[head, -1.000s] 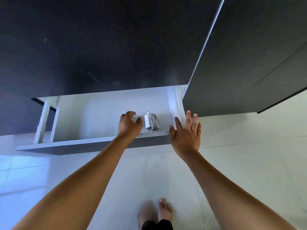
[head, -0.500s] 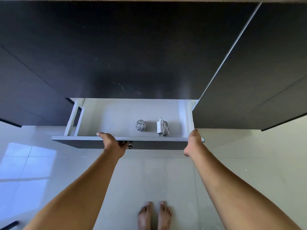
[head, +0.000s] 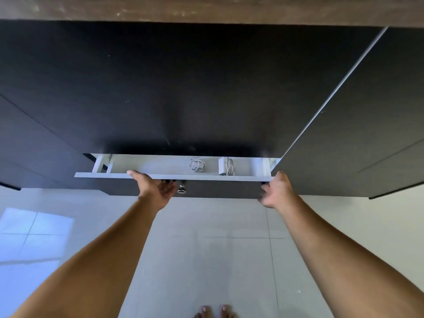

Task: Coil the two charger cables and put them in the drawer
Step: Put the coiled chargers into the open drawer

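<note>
The white drawer of a dark cabinet stands open by a narrow gap. Inside lie two coiled white charger cables: a round coil on the left, and to its right a coil wound round a white plug block. My left hand presses flat against the dark drawer front, thumb on the top edge, just left of a silver knob. At the front's right end rests my right hand, fingers spread, palm against the panel. Neither hand holds a cable.
Dark cabinet panels fill the upper view, with a taller dark door at the right. A brown top edge runs along the top. Pale floor tiles lie below, and my bare toes show at the bottom.
The drawer has slid inward, from wide open to a narrow gap. Both hands moved from the drawer's rim to its front panel, and my view tilted upward.
</note>
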`<act>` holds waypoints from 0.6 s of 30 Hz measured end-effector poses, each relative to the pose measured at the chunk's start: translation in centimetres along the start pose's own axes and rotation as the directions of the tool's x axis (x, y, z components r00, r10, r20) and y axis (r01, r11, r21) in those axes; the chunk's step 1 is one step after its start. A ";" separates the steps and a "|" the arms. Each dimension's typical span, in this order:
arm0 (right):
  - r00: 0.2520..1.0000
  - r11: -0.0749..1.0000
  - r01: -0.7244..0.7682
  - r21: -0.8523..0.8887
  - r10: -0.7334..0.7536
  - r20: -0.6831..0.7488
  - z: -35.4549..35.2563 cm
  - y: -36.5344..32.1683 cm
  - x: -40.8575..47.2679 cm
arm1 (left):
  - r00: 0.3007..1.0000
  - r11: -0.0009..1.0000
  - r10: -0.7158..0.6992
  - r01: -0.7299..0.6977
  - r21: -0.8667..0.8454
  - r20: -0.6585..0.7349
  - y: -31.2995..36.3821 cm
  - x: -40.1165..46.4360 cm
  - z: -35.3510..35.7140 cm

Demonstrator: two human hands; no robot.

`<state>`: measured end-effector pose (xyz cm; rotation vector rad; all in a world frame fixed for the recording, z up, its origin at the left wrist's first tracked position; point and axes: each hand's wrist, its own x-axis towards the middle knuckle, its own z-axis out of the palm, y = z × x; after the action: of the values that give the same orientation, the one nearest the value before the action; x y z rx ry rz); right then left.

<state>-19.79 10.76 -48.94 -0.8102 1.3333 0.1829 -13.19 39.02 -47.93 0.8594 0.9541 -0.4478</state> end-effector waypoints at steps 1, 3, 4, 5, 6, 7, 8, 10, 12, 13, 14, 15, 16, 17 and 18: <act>0.999 1.000 0.019 0.003 -0.019 0.031 0.4 -0.6 -0.2 | 1.000 1.000 -0.004 0.004 0.011 0.009 0.4 0.2 0.9; 0.998 0.998 0.043 0.041 -0.045 0.052 1.3 -1.9 -0.5 | 1.000 0.999 0.005 -0.005 0.039 0.000 1.1 0.2 2.7; 0.997 0.996 0.043 0.076 -0.048 0.062 1.7 -2.4 -0.4 | 1.000 0.998 0.022 -0.021 0.067 -0.003 1.3 0.3 3.5; 0.996 0.993 0.050 0.110 -0.057 0.068 2.0 -2.9 -0.2 | 0.999 0.993 0.040 -0.040 0.111 0.001 1.6 0.6 4.2; 0.995 0.989 0.043 0.144 -0.055 0.081 2.3 -3.5 -0.2 | 0.999 0.992 0.047 -0.047 0.119 0.000 1.9 0.8 4.8; 0.994 0.985 0.027 0.170 -0.045 0.100 2.5 -3.9 0.2 | 0.999 0.992 0.045 -0.045 0.122 0.001 2.2 1.0 5.4; 0.995 0.980 0.017 0.201 -0.037 0.096 2.6 -4.3 0.1 | 0.999 0.993 0.046 -0.046 0.106 0.004 2.5 1.2 5.8; 0.996 0.974 0.013 0.227 -0.033 0.086 2.8 -4.8 0.4 | 1.000 0.998 0.020 -0.021 0.066 0.020 3.0 1.7 6.2; 0.995 0.970 0.003 0.244 -0.027 0.093 2.8 -4.7 0.8 | 0.999 0.999 0.011 -0.013 0.039 0.047 3.3 2.0 6.2; 0.995 0.967 0.011 0.254 -0.037 0.097 2.9 -4.6 0.8 | 0.998 0.999 0.009 -0.012 0.043 0.062 3.4 2.1 6.2; 0.994 0.969 0.017 0.247 -0.043 0.103 3.0 -4.5 0.8 | 0.998 0.998 0.010 -0.014 0.053 0.063 3.3 1.9 6.1; 0.991 0.972 0.022 0.235 -0.052 0.120 3.1 -4.4 1.0 | 0.997 0.998 0.007 -0.012 0.069 0.071 3.3 1.6 6.1; 0.988 0.978 0.033 0.207 -0.063 0.139 3.2 -4.4 0.8 | 0.997 0.996 0.008 -0.015 0.089 0.081 3.1 1.5 5.9; 0.986 0.986 0.038 0.163 -0.063 0.153 3.3 -4.3 0.7 | 0.996 0.993 -0.008 -0.003 0.121 0.091 2.8 1.1 5.7; 0.985 0.994 0.056 0.089 -0.070 0.157 3.6 -4.2 0.3 | 0.995 0.989 -0.010 -0.006 0.150 0.103 2.6 0.7 5.6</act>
<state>-14.55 9.87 -47.46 -0.7495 1.1555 0.1376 -8.13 36.15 -45.78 0.9623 0.8338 -0.5659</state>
